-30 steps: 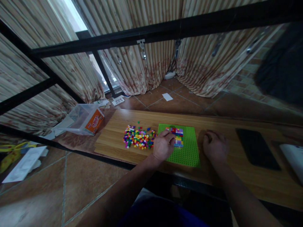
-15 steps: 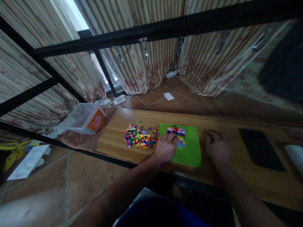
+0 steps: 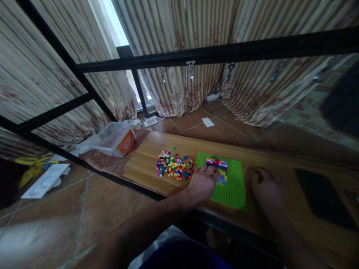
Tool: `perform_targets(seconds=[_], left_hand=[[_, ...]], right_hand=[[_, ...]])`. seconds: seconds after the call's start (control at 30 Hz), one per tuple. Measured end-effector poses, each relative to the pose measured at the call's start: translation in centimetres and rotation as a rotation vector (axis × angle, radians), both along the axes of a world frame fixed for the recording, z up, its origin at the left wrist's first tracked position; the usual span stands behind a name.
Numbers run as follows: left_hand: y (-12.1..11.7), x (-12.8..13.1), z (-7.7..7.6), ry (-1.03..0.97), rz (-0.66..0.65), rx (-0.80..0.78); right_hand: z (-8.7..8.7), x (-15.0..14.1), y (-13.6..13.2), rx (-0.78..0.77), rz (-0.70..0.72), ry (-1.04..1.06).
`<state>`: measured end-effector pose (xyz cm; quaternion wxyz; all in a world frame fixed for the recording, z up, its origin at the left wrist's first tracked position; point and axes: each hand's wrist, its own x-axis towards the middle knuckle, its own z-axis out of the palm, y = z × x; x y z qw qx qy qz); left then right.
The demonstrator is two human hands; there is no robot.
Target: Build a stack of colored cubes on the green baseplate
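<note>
My left hand (image 3: 204, 183) lies over the left side of a green studded baseplate (image 3: 234, 194), fingers bent and closed at the patch of small coloured bricks (image 3: 222, 164) built on it. Whatever the fingertips hold, if anything, is hidden. The hand covers part of that patch, whose purple, red, yellow and blue rows show beyond it. Curled on the wood right of the baseplate is my right hand (image 3: 267, 188), with nothing visible in it. A loose heap of tiny mixed-colour bricks (image 3: 175, 165) spreads left of the baseplate.
The wooden table (image 3: 144, 158) carries a flat black slab (image 3: 322, 194) at the right. Past its left end stands a clear plastic box (image 3: 110, 142) with an orange label. A black metal rail (image 3: 207, 55) crosses in front of striped curtains (image 3: 179, 89). White packaging (image 3: 46, 181) lies lower left.
The camera view has shifted, so the scene sits further right and a little lower. My left hand stays at the brick patch with small finger movements; my right hand keeps its place.
</note>
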<state>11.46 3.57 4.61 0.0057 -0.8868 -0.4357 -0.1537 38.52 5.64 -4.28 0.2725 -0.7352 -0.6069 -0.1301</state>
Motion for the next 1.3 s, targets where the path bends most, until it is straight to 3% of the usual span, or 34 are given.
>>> perform_targets(seconds=[0.07,0.13,0.2,0.27,0.43,0.77,0.93,1.07,1.13,1.3], left_hand=[[0.3,-1.4,-0.1,-0.100,0.058,-0.008],[1.3,-3.1,-0.2,-0.167,0.200,-0.028],[2.9,-5.0,0.0,-0.171,0.368,-0.069],[4.7,-6.5,0.2,-0.104,0.449,-0.110],[7.4,-7.6,0.6,0.074,0.439,-0.219],[7.9,-7.3,0.4,0.161,0.475,-0.247],[6.2,-7.0,1.3,-0.010,0.400,-0.228],[3.2,-5.2,1.6,-0.257,0.150,-0.282],[1.9,-4.1,1.5,-0.349,0.086,-0.295],[1.0,-2.0,0.9,-0.388,0.035,-0.327]], right_hand=[[-0.2,0.2,0.0,-0.006,0.000,-0.009],[-0.3,0.2,0.1,-0.003,-0.005,-0.010],[-0.3,0.2,0.0,0.006,-0.002,-0.009],[-0.2,0.2,0.0,0.011,-0.004,-0.016],[-0.2,0.3,0.0,-0.001,-0.010,-0.041],[0.0,0.2,0.0,-0.014,-0.008,-0.044],[0.3,-0.1,-0.1,-0.003,0.008,-0.020],[0.2,-0.1,-0.1,-0.017,0.003,-0.010],[0.1,0.0,0.0,-0.033,-0.011,-0.007],[0.0,-0.1,0.0,-0.037,-0.032,0.008]])
